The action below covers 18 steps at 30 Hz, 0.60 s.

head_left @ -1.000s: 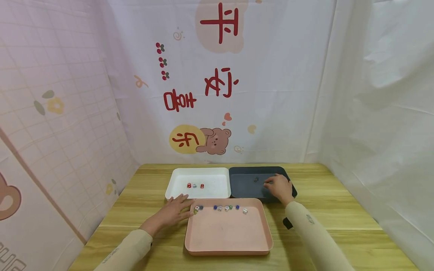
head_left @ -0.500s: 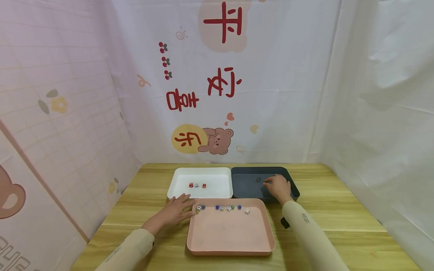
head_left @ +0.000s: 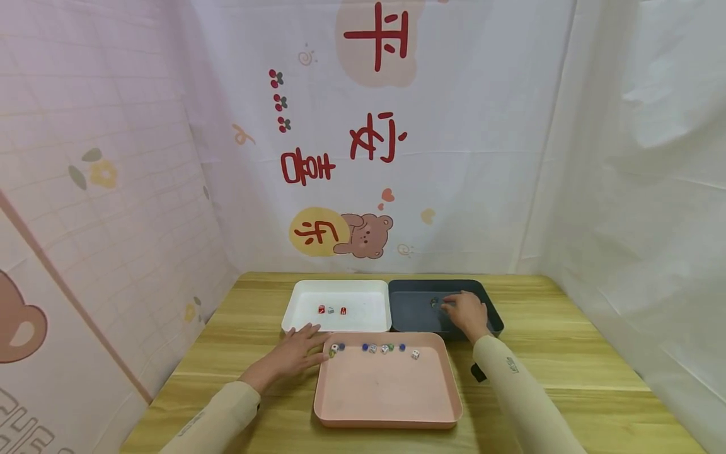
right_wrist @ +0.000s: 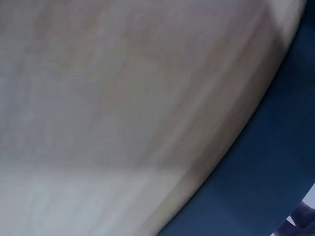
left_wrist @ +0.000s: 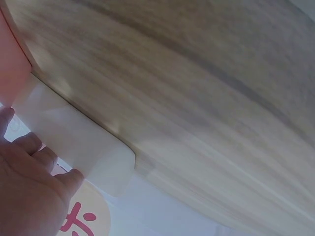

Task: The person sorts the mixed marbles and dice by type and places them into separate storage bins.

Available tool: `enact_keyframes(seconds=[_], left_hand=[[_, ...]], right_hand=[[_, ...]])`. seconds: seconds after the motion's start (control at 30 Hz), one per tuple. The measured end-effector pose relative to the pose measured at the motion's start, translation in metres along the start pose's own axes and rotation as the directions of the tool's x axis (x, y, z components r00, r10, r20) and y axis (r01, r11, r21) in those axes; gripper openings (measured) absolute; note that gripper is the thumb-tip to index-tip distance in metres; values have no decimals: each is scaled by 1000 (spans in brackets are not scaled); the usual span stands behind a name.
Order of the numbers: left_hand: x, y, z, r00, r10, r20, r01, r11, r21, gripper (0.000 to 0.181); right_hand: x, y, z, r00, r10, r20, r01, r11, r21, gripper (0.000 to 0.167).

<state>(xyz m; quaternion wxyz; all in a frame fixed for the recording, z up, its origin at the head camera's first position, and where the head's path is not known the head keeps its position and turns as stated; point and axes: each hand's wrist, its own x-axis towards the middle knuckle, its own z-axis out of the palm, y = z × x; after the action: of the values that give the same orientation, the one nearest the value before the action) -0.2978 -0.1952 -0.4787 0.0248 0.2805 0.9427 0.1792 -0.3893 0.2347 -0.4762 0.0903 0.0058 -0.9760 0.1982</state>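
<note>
In the head view, my right hand (head_left: 468, 313) is over the dark grey tray (head_left: 408, 320) at the back right. Its thumb and forefinger stand slightly apart, with no thing plainly seen between them. Just left of the fingertips lie small dark, greenish beads (head_left: 435, 302), too small to tell apart. My left hand (head_left: 296, 353) spreads its fingers at the left rim of the pink tray (head_left: 388, 391), near the front of the white tray (head_left: 365, 304). Along the pink tray's far side lie several white dice (head_left: 416, 354) and blue beads (head_left: 402, 347).
The white tray holds red dice (head_left: 343, 311) and a pale, clear piece (head_left: 331, 309). All the trays stand close together on a wood-grain table (head_left: 567, 353). Printed curtains (head_left: 465, 126) hang behind and at the sides.
My right thumb and forefinger have parted slightly beside the beads in the dark tray. My left hand stays by the pink tray. The head view has shifted a little.
</note>
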Motion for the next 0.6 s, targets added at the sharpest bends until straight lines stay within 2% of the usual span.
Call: enact_keyframes(seconds=[0.23,0.6], left_hand=[[1,2,0,1000,-17,9,17,1000,-1,55],[0,2,-1,1000,-5,0,5,1000,2,54]], right_hand=[[0,7,-1,1000,-11,-6,11,1000,16,29],[-2,9,2,999,-34,7,34,999,12,28]])
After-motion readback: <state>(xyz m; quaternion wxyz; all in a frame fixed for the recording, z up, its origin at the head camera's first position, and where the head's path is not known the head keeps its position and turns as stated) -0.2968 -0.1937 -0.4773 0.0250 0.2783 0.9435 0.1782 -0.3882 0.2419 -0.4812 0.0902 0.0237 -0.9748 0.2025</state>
